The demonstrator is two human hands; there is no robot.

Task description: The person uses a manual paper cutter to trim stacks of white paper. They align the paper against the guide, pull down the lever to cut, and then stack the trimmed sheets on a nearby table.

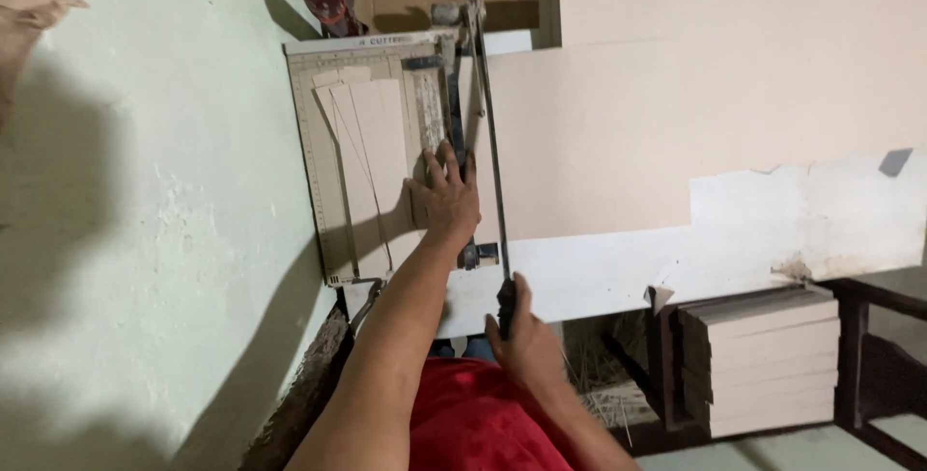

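On the bed of the paper cutter (323,143), up against the pale green wall (145,239), lie several tan card strips (372,157), stacked loosely and running from near to far. The left hand (444,196) lies flat on them, fingers spread, palm pressing the stock down just left of the clamp bar (430,109); it pins rather than grasps. The right hand (526,341) is wrapped tightly around the dark handle (505,312) at the near end of the long blade arm (491,152), which runs away from the person to its pivot at the far end of the cutter. The arm looks low, close to the bed's edge, so I judge the cutting stroke is either at its end or about to be lifted; I cannot tell which from here.

To the right of the blade, a large sheet of pinkish board (676,114) covers the white tabletop (830,220). Below the table on the right sits a stack of cut boards (763,360).

As I read it, the next move calls for the left hand to keep the strips square against the guide, fingers well left of the blade line, while the right works the handle in one steady motion.
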